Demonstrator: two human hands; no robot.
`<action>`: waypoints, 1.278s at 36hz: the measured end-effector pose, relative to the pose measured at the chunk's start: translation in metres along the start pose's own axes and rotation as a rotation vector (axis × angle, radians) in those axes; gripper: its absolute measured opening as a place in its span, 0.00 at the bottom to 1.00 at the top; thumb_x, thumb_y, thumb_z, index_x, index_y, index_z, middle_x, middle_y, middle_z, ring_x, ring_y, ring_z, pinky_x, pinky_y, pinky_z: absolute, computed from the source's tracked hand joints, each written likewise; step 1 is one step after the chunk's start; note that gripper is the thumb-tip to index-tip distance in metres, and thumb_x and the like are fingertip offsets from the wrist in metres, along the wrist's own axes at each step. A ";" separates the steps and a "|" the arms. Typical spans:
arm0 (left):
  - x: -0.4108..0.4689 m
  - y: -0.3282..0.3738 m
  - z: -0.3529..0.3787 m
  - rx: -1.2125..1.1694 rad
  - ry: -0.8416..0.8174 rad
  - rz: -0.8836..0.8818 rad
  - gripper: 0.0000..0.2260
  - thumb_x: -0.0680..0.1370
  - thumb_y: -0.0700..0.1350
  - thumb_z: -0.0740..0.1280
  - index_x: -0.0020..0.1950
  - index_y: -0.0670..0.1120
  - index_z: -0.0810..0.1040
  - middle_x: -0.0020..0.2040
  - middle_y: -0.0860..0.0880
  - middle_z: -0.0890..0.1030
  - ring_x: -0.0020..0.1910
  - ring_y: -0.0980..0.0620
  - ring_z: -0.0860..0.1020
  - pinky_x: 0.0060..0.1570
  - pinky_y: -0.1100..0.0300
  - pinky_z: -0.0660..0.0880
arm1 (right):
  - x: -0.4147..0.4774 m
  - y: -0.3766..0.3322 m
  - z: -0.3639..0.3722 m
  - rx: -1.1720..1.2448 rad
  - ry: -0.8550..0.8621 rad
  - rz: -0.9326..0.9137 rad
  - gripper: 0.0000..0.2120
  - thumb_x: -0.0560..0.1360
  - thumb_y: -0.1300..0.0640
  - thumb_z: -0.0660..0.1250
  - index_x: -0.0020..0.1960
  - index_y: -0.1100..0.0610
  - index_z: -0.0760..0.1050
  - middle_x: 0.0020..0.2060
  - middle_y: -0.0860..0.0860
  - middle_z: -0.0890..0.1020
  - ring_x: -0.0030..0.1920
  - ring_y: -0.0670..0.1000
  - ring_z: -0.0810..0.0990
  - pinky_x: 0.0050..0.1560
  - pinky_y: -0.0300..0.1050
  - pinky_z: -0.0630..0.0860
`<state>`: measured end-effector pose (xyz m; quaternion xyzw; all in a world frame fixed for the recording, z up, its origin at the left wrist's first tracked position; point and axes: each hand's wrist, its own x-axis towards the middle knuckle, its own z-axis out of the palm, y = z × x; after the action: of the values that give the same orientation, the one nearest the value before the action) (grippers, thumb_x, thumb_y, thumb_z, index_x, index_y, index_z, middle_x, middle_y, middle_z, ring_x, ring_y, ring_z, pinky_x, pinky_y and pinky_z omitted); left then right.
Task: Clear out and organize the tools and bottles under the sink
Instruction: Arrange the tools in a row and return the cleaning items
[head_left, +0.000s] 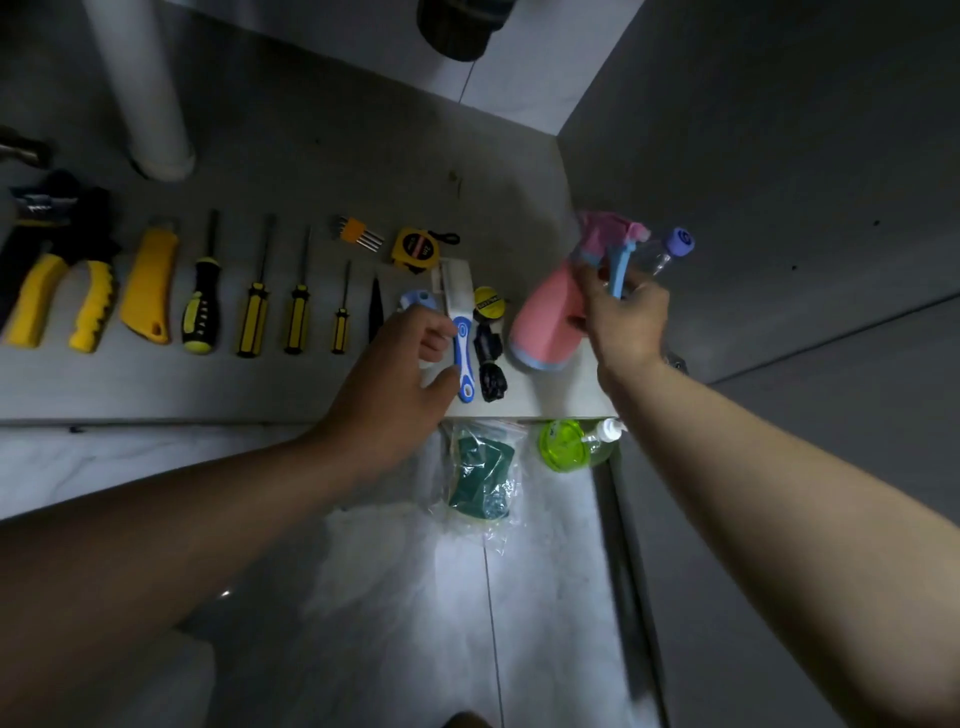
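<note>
My right hand (621, 317) grips the neck of a pink spray bottle (548, 317) with a blue trigger, held tilted just above the cabinet floor at the right. A clear bottle with a purple cap (675, 249) shows behind that hand. My left hand (400, 374) curls its fingers at a blue-and-white scraper (462, 332) lying on the cabinet floor (291, 171). Left of it lie a row of yellow-and-black screwdrivers (252, 317), a yellow utility knife (150, 291), yellow-handled pliers (62, 301), hex keys (356, 231) and a yellow tape measure (415, 249).
A white drain pipe (145, 93) stands at the back left. A black tool with a yellow-labelled cap (488, 343) lies beside the scraper. On the tile floor in front are a bagged green scouring pad (480, 478) and a green pump bottle (571, 444). The cabinet wall (753, 182) rises at right.
</note>
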<state>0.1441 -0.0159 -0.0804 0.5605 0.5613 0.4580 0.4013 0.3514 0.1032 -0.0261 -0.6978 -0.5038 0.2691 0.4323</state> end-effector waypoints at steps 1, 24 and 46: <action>-0.001 -0.002 -0.001 -0.001 -0.012 -0.004 0.13 0.77 0.37 0.71 0.58 0.50 0.75 0.54 0.49 0.78 0.53 0.53 0.78 0.54 0.60 0.75 | 0.004 0.002 0.003 0.002 0.016 0.008 0.18 0.69 0.44 0.75 0.38 0.59 0.80 0.28 0.54 0.81 0.28 0.49 0.81 0.39 0.64 0.82; -0.020 -0.012 0.019 0.012 -0.225 0.047 0.11 0.77 0.35 0.68 0.52 0.50 0.79 0.52 0.51 0.78 0.53 0.55 0.78 0.50 0.59 0.76 | -0.007 0.037 -0.014 -0.084 -0.122 0.062 0.13 0.74 0.56 0.73 0.56 0.53 0.76 0.45 0.50 0.80 0.43 0.49 0.83 0.42 0.50 0.83; -0.040 -0.035 0.043 0.120 -0.419 -0.003 0.12 0.74 0.33 0.68 0.51 0.49 0.81 0.50 0.51 0.77 0.48 0.52 0.81 0.54 0.54 0.77 | -0.050 0.094 -0.088 -1.201 -0.341 0.026 0.12 0.76 0.59 0.63 0.58 0.53 0.76 0.54 0.62 0.80 0.54 0.66 0.81 0.51 0.51 0.77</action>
<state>0.1783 -0.0517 -0.1278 0.6654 0.4926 0.2969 0.4758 0.4498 0.0162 -0.0688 -0.7723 -0.6206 0.0518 -0.1253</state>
